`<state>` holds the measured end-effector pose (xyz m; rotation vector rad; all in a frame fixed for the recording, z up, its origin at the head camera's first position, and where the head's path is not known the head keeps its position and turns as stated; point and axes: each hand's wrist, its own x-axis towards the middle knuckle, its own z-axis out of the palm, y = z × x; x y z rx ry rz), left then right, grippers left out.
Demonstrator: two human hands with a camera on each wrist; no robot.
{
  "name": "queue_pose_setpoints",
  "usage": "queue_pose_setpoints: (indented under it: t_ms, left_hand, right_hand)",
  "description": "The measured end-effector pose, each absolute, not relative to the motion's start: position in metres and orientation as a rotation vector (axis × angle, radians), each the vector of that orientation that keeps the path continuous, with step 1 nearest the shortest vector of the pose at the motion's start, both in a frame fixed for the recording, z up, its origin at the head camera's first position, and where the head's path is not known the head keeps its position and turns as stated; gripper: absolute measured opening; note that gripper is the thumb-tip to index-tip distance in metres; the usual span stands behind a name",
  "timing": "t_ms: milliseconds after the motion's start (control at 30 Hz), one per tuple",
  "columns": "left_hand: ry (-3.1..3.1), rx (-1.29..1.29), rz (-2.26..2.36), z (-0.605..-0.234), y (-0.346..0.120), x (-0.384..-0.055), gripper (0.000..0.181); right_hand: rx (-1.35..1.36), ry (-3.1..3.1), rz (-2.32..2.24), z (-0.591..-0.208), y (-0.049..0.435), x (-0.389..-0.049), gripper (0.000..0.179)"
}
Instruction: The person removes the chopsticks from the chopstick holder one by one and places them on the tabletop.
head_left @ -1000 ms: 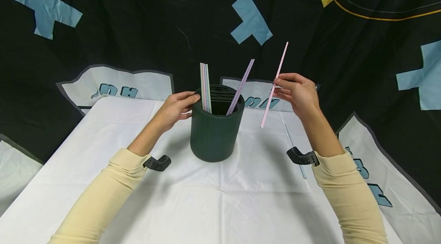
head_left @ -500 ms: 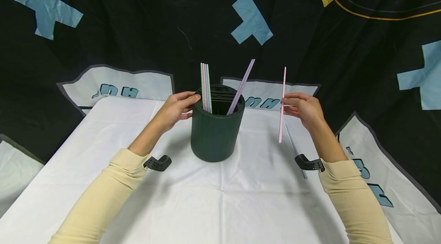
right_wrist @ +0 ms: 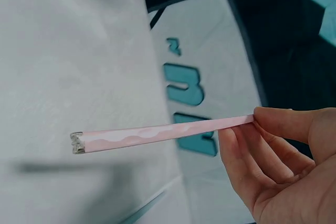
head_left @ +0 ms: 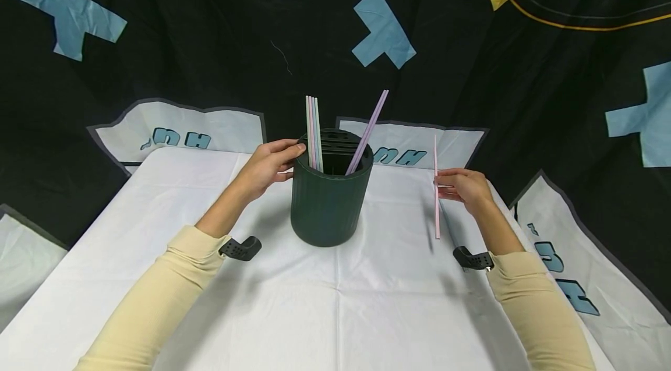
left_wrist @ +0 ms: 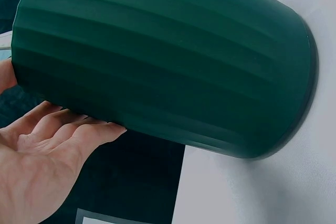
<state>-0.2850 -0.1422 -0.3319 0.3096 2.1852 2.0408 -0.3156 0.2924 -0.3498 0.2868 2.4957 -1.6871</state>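
Note:
A dark green utensil holder (head_left: 327, 214) stands on the white-covered table. My left hand (head_left: 264, 168) grips its left side, thumb at the rim and fingers against the ribbed wall (left_wrist: 168, 61). Several pastel chopsticks (head_left: 313, 132) stand upright at the holder's left; purple chopsticks (head_left: 368, 131) lean to the right in it. To the right of the holder, my right hand (head_left: 463, 187) pinches a pink chopstick (head_left: 437, 214) between thumb and fingers. It points down over the table, and its silvery end (right_wrist: 77, 143) shows in the right wrist view.
A pale blue chopstick (head_left: 449, 222) lies on the white cloth (head_left: 293, 313) below my right hand, partly covered by the wrist strap (head_left: 472, 258). Behind the table hangs a black backdrop (head_left: 236, 50) with blue and yellow patches.
My right hand has come down and moved a little right, away from the holder, with the pink chopstick now nearly vertical. The left hand and holder have stayed put.

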Motion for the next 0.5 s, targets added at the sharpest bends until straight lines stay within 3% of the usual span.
queue_pose_setpoints:
  t_ms: [500]
  left_hand:
    - [2.18, 0.313, 2.046, -0.332, -0.143, -0.285, 0.053]
  right_hand:
    - [0.352, 2.478, -1.591, -0.39, 0.321, -0.314, 0.047]
